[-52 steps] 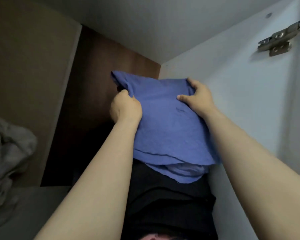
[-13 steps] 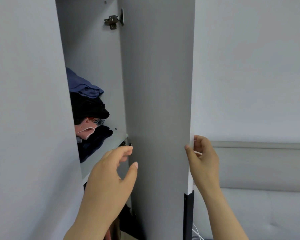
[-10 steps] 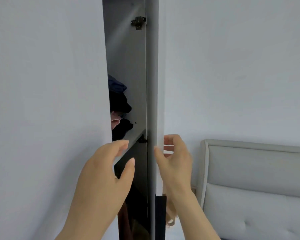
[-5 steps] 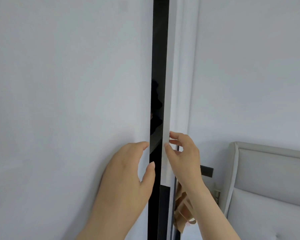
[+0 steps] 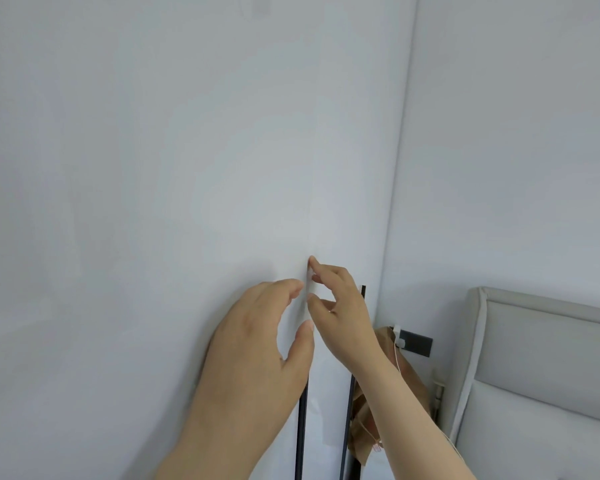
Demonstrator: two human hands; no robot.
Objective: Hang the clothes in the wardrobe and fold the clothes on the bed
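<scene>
Both pale grey wardrobe doors are closed: the left door [image 5: 136,237] fills the left of the view and the narrow right door [image 5: 347,209] meets it at a thin seam. My left hand [image 5: 257,348] lies against the left door beside the seam, fingers loosely bent, holding nothing. My right hand [image 5: 336,306] touches the right door at the seam with its fingertips, fingers relaxed. The clothes inside are hidden behind the doors.
Black handle strips [image 5: 302,427] run down the lower door edges. To the right are the wall, a brown paper bag [image 5: 392,375] with a white cable hanging beside the wardrobe, and the padded grey headboard [image 5: 541,368] of the bed.
The right door has swung fully closed; the dark gap and the stacked clothes seen earlier are gone. My right hand has let go of the door edge and now only touches it.
</scene>
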